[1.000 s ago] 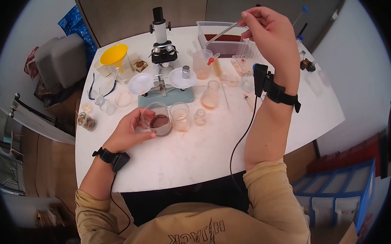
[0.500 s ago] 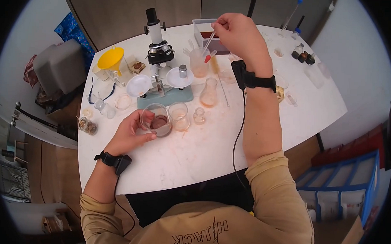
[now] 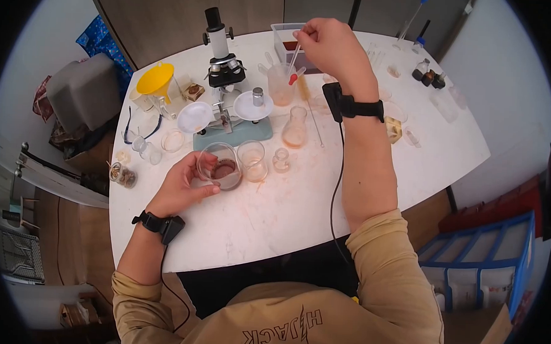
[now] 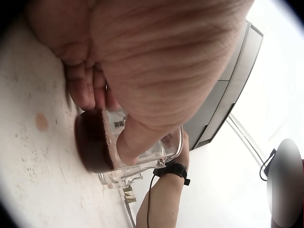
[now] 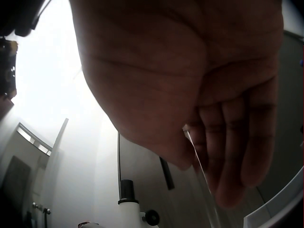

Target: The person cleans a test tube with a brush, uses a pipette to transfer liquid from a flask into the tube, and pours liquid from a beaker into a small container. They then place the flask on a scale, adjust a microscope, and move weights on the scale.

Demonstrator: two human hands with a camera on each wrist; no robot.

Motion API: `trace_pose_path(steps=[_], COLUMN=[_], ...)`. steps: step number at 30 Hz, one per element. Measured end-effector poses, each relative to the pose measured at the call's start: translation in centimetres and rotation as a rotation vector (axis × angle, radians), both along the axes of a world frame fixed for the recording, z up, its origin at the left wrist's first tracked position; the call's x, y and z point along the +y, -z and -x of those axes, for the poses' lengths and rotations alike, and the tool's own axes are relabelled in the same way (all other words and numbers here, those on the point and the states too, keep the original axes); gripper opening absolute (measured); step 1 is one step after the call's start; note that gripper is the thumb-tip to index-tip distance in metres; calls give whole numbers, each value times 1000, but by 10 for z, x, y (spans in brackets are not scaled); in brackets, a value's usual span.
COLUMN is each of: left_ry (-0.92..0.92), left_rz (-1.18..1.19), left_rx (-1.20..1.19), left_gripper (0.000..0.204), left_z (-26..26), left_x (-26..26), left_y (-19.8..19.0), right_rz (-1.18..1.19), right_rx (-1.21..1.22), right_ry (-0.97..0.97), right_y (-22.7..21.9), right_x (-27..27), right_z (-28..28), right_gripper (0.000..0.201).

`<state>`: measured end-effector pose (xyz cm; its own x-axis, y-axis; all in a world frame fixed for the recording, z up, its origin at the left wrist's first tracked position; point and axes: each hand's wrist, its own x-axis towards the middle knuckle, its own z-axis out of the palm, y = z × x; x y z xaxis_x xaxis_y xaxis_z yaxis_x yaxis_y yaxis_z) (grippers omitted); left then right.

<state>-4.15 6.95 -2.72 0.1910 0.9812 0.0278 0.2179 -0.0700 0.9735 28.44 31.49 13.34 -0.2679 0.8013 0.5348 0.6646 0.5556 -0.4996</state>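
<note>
My left hand (image 3: 183, 183) holds a glass beaker (image 3: 229, 181) by its side on the white table, fingers behind and thumb in front. Dark reddish-brown liquid fills the bottom of this beaker, as the left wrist view also shows. Up at the back, my right hand (image 3: 336, 47) pinches a thin clear rod (image 3: 294, 59) between thumb and fingertips. That rod points down into a cloudy plastic beaker (image 3: 280, 93), where several droppers stand, one with a red bulb (image 3: 293, 79). In the right wrist view the rod (image 5: 201, 164) runs down from the fingertips.
A smaller beaker (image 3: 253, 163), a little glass bottle (image 3: 281, 162) and a conical flask (image 3: 295, 133) stand right of the held beaker. Behind are a balance (image 3: 234, 134) with two white pans, a microscope (image 3: 219, 46) and a yellow funnel (image 3: 155, 79). A clear tub (image 3: 281, 31) sits behind the right hand.
My right hand has moved left, bringing the rod from a slant to nearly upright over the plastic beaker. The left hand keeps its hold on the glass beaker in the same place.
</note>
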Motion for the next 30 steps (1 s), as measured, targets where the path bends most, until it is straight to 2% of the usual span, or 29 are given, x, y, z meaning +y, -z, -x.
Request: trace_pose_path(steps=[4,6,11,16,19,25,28,30], left_ry=[-8,-7,-5,-3,-16,-3,-8,-9], left_rz=[2,0,-8,-7,61,-2,6,7], left_rx=[4,1,-2,7,-6,-4,-5,-1], left_gripper=[67,67,68,69,68,68,68,68], left_z=[-1,-2,-1,0,-4,-2,-2,-2], left_x=[-1,-1,0,0,-2,-1,-1,-1], left_y=[-1,-2,0,0,-8,-2,-3,-3], right_rz=[24,-80,-136,-72,15,-133,-60,-17], right_rx=[15,122,187,314,306,67,88,-2], right_ry=[9,21,-34,-75,-105,-100,-116,-124], right_y=[-2,-2,-21,-53,-51,-21,-20,-17], right_x=[-4,-1,-14,-66,-65,-28,-33,-27], right_z=[-1,-2,-16,-7,-6,-6,0,2], right_gripper=[29,30,31,24,23,31,29,26])
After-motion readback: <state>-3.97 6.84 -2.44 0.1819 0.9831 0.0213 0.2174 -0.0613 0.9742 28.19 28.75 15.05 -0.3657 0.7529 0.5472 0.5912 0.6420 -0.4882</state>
